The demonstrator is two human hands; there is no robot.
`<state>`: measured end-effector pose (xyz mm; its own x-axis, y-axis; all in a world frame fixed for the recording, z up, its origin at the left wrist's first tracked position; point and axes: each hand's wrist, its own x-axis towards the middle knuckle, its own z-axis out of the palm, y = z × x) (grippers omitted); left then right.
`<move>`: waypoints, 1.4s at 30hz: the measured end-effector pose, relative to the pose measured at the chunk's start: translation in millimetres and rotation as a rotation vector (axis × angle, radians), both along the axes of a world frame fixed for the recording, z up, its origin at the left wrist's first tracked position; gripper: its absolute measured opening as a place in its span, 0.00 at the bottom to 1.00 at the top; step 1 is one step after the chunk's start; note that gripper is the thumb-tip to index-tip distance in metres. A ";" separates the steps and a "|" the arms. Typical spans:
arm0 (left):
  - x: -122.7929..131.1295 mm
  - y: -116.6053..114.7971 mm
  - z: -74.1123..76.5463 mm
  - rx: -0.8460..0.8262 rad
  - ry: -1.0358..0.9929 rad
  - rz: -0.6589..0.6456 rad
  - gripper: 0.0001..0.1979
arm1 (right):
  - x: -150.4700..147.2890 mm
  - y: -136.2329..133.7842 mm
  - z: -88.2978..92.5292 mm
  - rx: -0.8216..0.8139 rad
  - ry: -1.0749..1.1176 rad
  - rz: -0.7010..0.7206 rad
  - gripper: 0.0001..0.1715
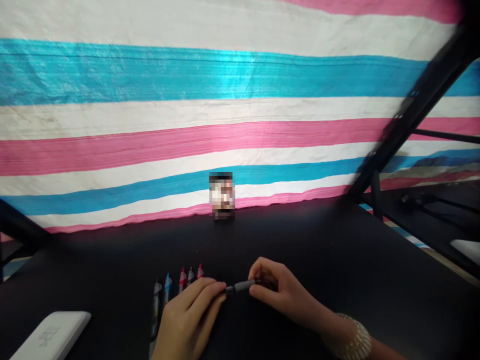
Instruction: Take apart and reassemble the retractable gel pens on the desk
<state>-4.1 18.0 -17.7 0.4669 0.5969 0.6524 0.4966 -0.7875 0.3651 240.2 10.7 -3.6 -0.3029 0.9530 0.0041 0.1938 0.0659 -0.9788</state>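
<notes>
A dark pen with a grey grip (242, 286) lies level between my two hands, above the black table. My left hand (191, 312) is closed on its left end, which the fingers hide. With thumb and fingertips, my right hand (277, 285) pinches the opposite end. Several clear-barrelled pens stand in a row just beyond and beside my left hand: a black pen (154, 310) on the left, a blue pen (167, 286), a red pen (182, 278), a dark pen (191, 275) and another red pen (200, 270). My left hand covers the lower parts of most of them.
The black tabletop (300, 240) reaches back to a striped plastic sheet (187, 145). A white box-like object (56, 332) lies at the front left. At the back edge stands a small pixelated object (222, 196). Black frame bars (408, 107) slant up on the right.
</notes>
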 end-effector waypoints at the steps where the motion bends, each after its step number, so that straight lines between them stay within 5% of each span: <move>1: 0.6 0.3 -0.1 -0.031 -0.005 -0.003 0.09 | 1.0 -0.3 -0.9 -0.001 0.020 0.019 0.11; 6: 2.6 1.0 -0.3 -0.173 -0.034 0.037 0.07 | 12.1 13.0 -5.0 0.163 -0.103 0.013 0.25; 10: 2.1 -0.7 2.1 -0.201 -0.043 0.056 0.07 | 20.6 48.8 -8.6 0.445 -0.507 0.033 0.20; 16: 3.2 -3.1 5.9 -0.289 -0.054 0.063 0.08 | 14.3 118.8 -15.3 0.543 -0.751 0.095 0.41; 23: 3.4 -1.3 2.5 -0.322 -0.065 0.080 0.08 | 6.2 159.4 -1.7 0.537 -0.730 -0.007 0.43; 28: 4.9 -1.5 6.0 -0.348 -0.091 0.086 0.07 | 15.5 135.5 16.9 0.446 -0.510 -0.157 0.37; 30: 6.1 -2.0 7.4 -0.345 -0.118 0.093 0.07 | 17.5 109.3 19.1 0.355 -0.420 -0.103 0.25; 36: 5.8 -2.4 6.3 -0.307 -0.087 0.080 0.12 | 9.5 29.1 9.3 0.113 -0.215 0.048 0.24; 42: 5.9 3.5 3.2 -0.568 -0.247 0.107 0.07 | 6.8 16.5 -1.7 0.044 -0.076 -0.068 0.12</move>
<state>1.9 21.5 -14.5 0.2608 0.9173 0.3010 0.4095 -0.3874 0.8259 247.0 27.2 -5.3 -0.2383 0.9708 0.0259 0.2725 0.0925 -0.9577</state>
